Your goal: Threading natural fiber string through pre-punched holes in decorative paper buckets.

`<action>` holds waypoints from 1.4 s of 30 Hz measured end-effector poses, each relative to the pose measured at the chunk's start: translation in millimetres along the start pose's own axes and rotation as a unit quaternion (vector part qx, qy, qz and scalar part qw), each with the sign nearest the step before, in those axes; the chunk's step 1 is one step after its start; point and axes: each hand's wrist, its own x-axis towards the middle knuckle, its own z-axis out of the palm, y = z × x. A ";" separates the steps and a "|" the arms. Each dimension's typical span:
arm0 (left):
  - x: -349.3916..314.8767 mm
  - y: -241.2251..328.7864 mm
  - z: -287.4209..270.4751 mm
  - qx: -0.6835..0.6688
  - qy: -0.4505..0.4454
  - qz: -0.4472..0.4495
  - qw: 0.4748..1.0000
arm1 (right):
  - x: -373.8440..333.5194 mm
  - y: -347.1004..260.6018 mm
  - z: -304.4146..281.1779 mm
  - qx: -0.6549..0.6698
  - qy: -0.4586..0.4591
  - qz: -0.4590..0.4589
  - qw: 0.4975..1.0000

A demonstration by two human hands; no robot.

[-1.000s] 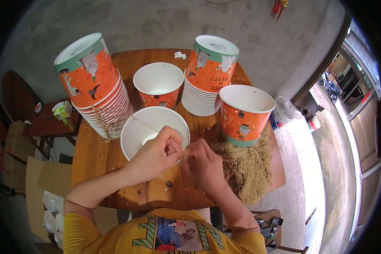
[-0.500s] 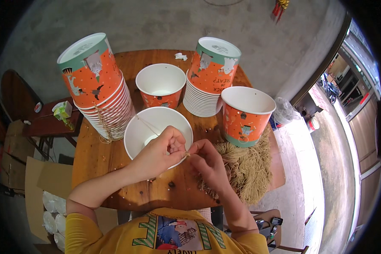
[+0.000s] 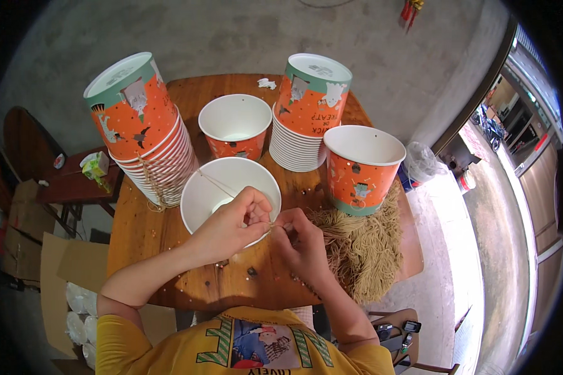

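Note:
A white-lined paper bucket (image 3: 197,199) stands in front of me, its mouth tipped up toward me. Across its opening a thin tan cord (image 3: 214,180) runs from the left rim to my hands. At the near right rim, my left hand (image 3: 234,224) pinches the cord with thumb and forefinger. My right hand (image 3: 301,245) is beside it, fingertips closed on the cord at the same spot; the cord's end between them is too small to make out. Right of my right hand lies a thick bundle of tan cords (image 3: 366,256).
An orange printed bucket (image 3: 361,178) rests on the bundle; another bucket (image 3: 234,145) stands behind mine. Tall upside-down stacks of buckets rise at left (image 3: 141,119) and right (image 3: 309,106). Small bits litter the wooden table (image 3: 169,275). An open cardboard box (image 3: 75,259) sits at lower left.
My right hand has drawn in slightly, its fingers curling closer to my left fingertips. Both hands stay at the bucket's rim. The whole view has shifted a little.

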 end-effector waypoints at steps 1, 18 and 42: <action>-0.5 0.0 -0.4 0.002 0.000 -0.001 1.000 | -0.2 1.1 0.7 0.017 -0.003 0.004 1.000; -6.2 22.6 -0.5 0.110 -0.050 -0.009 0.993 | -6.7 13.2 6.1 0.130 -0.021 0.045 0.990; -14.3 14.7 2.3 0.307 0.021 0.137 0.942 | -9.0 6.7 6.4 -0.187 0.062 -0.217 0.956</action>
